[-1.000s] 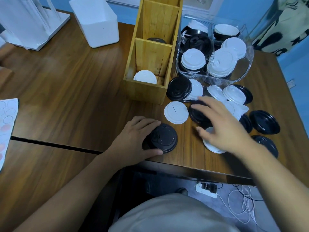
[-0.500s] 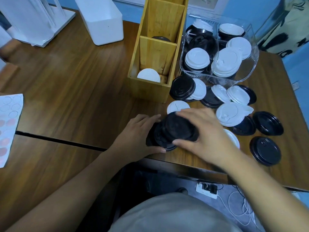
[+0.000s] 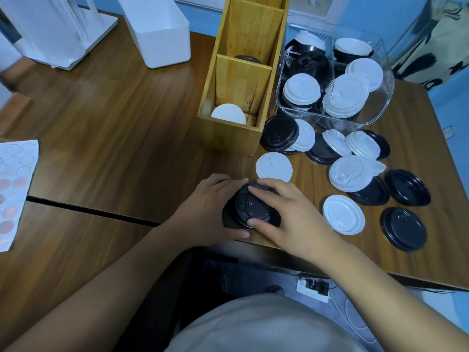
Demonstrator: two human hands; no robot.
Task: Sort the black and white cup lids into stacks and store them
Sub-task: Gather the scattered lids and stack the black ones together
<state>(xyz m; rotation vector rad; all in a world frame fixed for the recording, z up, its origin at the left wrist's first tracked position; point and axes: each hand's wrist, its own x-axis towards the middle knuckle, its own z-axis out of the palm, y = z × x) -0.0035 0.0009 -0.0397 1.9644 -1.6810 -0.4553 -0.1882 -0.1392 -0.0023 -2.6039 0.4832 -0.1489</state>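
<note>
Stack of glossy black lids (image 3: 250, 208), left hand (image 3: 203, 209) curled round it, right hand (image 3: 289, 217) gripping its top

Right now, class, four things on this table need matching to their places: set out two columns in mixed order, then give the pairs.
Things
1. stack of black plastic cup lids
2. white round lid
3. clear plastic tub
4. white rectangular plastic bin

Places
A. left of the tall wooden divided box
B. inside that box's nearest compartment
C. gripped between the left hand and right hand
D. right of the box, holding mixed lids

Pairs: 1-C, 2-B, 3-D, 4-A
</note>
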